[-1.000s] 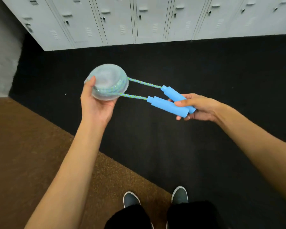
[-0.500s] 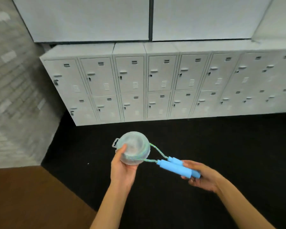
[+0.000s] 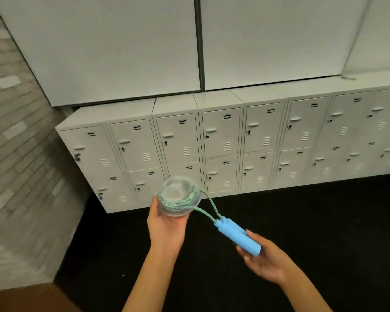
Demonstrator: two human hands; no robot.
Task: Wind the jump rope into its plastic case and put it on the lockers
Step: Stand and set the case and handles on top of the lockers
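Blue handles [image 3: 236,236], clasped by the right hand [image 3: 266,260], have drawn closer to the case [image 3: 178,197] the left hand [image 3: 166,228] grips; lockers [image 3: 221,136] now loom at twelve o'clock, so placing looks near.

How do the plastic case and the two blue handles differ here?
The plastic case is round and translucent; the handles are opaque blue cylinders. The left hand grips the case; the right hand holds the handles. Shared: the rope joins them.
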